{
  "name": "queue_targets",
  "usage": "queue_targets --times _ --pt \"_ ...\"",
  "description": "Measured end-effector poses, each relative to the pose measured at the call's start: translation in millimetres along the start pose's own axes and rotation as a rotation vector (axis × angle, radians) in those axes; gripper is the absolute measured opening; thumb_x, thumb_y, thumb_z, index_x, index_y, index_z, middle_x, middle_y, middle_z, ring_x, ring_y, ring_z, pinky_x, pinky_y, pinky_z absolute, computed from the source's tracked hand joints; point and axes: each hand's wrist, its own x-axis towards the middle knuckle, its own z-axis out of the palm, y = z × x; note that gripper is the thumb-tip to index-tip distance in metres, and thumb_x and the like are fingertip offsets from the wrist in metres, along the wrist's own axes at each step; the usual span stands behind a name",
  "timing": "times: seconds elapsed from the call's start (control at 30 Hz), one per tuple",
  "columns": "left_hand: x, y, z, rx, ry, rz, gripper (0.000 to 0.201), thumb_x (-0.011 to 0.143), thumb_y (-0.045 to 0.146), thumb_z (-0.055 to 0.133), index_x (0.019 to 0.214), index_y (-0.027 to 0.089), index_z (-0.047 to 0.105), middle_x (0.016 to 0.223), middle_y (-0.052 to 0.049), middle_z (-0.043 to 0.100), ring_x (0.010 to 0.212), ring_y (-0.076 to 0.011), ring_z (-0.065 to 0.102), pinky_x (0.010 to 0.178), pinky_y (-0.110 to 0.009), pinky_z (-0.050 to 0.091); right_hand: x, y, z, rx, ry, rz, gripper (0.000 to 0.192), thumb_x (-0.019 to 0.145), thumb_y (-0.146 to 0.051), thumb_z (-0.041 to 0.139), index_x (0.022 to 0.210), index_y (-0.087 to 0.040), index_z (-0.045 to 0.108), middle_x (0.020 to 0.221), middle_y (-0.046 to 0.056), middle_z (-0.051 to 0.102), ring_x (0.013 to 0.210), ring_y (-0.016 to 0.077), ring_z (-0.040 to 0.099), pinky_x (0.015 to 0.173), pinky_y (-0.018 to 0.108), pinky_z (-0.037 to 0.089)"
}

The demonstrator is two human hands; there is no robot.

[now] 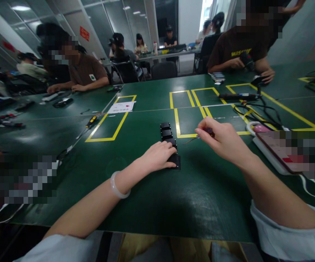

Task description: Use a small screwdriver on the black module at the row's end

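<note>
A black segmented strip [166,133] of several raised blocks lies lengthwise on the green table [146,203], its wider flat end toward me. My left hand [160,154] holds the near part of the strip, thumb at the flat end and fingers bent over the blocks, covering some of them. To the right of the strip and above the tabletop, my right hand [219,140] pinches a small screwdriver [209,133] with a dark handle. Its thin shaft points left toward the strip, and the tip is apart from it.
Yellow tape rectangles [183,136] mark the table. A phone [288,153] and tangled black cables [251,111] are on the right. To the left lie a yellow-black screwdriver [91,121] and a paper label [121,107]. Co-workers sit across; one holds a power tool [247,62].
</note>
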Motion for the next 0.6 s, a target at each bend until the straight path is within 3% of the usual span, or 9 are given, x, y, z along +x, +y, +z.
queue_targets --times 0.13,0.27,0.47,0.6 --pt "-5 -5 -10.7 0.019 0.061 0.053 0.034 0.094 0.027 0.052 0.128 0.025 0.054 0.116 -0.007 0.057 0.103 -0.0224 0.056 0.083 -0.033 0.043 0 0 1 0.007 -0.001 0.0 0.016 0.094 -0.035 0.048 0.087 -0.021 0.051 0.069 -0.002 0.057 0.059 0.0121 0.051 0.057 0.026 0.032" --pt "-4 -12 -7.4 0.083 0.04 0.194 0.05 0.09 0.012 0.05 0.135 0.033 0.048 0.129 -0.006 0.051 0.11 -0.0224 0.053 0.084 -0.032 0.041 0 0 1 0.012 -0.002 0.001 0.016 0.094 -0.035 0.047 0.087 -0.021 0.051 0.067 -0.003 0.056 0.059 0.0117 0.05 0.057 0.025 0.031" --pt "5 -13 10.2 0.11 0.069 0.261 0.04 0.094 0.012 0.044 0.128 0.033 0.054 0.131 -0.006 0.052 0.115 -0.0226 0.051 0.084 -0.032 0.04 0 0 0 0.007 0.0 0.004 0.017 0.094 -0.036 0.047 0.087 -0.021 0.051 0.069 -0.003 0.057 0.059 0.0115 0.05 0.057 0.025 0.031" --pt "8 -14 11.3 0.09 0.059 0.268 0.032 0.095 0.014 0.046 0.12 0.029 0.058 0.127 -0.006 0.053 0.11 -0.022 0.053 0.083 -0.032 0.041 0 0 1 0.007 -0.021 0.017 0.018 0.095 -0.037 0.046 0.087 -0.022 0.051 0.068 -0.002 0.057 0.06 0.0122 0.051 0.057 0.025 0.03"
